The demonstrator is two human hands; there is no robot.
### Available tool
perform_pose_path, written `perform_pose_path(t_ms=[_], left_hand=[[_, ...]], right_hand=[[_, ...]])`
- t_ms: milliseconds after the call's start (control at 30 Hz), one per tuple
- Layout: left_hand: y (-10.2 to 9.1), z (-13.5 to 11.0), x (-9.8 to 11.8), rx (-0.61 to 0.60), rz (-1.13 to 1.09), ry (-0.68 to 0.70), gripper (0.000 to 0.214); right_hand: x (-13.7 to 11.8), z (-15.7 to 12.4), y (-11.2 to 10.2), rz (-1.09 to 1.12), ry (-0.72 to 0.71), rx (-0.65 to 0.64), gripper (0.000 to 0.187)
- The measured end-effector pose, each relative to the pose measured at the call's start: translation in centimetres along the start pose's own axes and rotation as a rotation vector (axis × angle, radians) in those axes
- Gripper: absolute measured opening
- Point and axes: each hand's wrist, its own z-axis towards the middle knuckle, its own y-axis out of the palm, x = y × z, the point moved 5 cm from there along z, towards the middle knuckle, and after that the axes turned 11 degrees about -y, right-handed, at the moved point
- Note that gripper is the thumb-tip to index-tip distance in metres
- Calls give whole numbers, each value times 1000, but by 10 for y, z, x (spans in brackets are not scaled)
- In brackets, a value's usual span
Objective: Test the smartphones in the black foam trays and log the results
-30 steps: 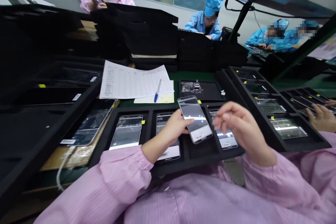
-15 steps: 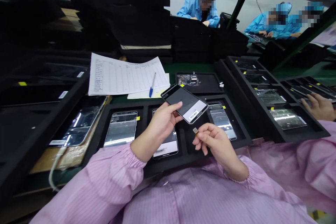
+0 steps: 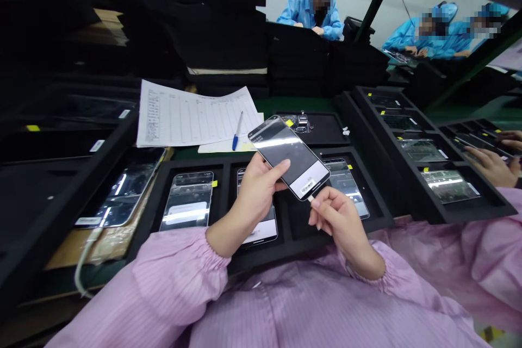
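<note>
Head view: the left hand (image 3: 261, 185) grips a phone (image 3: 287, 147) in the middle of the frame, thumb over its screen's edge and fingers beneath, above a black tray (image 3: 223, 190). Just to the lower right, the right hand (image 3: 340, 217) pinches a small pale piece (image 3: 311, 199) against the phone's lower edge; whether the piece is seated there or merely touching cannot be told.

A crooked push or sideways pull on that piece could scrape the edge or strain the joint, since the fingertips cover most of it. The left hand holds only one side, so pressure at the low corner might well pivot the phone out of the grip. If it slipped, it could strike the tray phone (image 3: 348, 187) at its right. The thumb may also smudge the glass or set off a touch.

The phone is slim, with a thin bright rim and its screen lit dark grey, crossed by a band of glare. A pale strip fills the lower end, where a white barcode label (image 3: 307, 186) sits; a yellow tab (image 3: 289, 123) shows by the upper right edge.
</note>
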Motion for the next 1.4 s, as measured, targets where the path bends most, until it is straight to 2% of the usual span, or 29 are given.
perform_pose_path(t_ms=[67,167,233,433,567,667,833,933,1033,1100,1133,1200,1233,1300,1400], left_hand=[[2,-2,0,-19,-13,30,41],[3,-2,-9,-41,-65,-36,39],[4,-1,-14,-43,-96,-79,37],[3,-3,-8,-27,-126,-6,38],[4,-5,-9,-52,-123,-56,36],[6,-5,-15,-73,-116,-96,32],[5,-2,-17,-43,-144,-94,32],[4,2,-16,-39,-135,-111,26],[-1,5,-14,3,-26,-112,22],[-4,8,-15,33,77,-122,22],[-5,10,-17,36,129,-137,23],[-7,14,-25,24,232,-178,27],[-7,16,-30,17,294,-198,30],[-6,21,-39,12,430,-216,39],[-2,24,-47,5,628,-183,53]], right_hand=[[-3,0,0,-24,-56,23,29],[-8,0,-2,-49,-178,92,29],[-8,0,-2,-63,-210,114,29],[-3,4,2,16,-178,43,27],[2,9,3,103,-135,-12,28],[3,13,0,91,-126,-13,30],[-4,16,3,6,-159,-17,25],[-15,15,2,-69,-159,-84,22],[-33,24,-9,-301,-115,-314,18],[-49,44,-25,-603,-129,-449,12],[-58,62,-34,-780,-176,-448,9],[-76,107,-52,-1124,-293,-277,16],[-79,131,-57,-1260,-307,-190,20],[-71,177,-54,-1329,-303,-183,21],[-40,225,-40,-1375,-258,-279,14]])
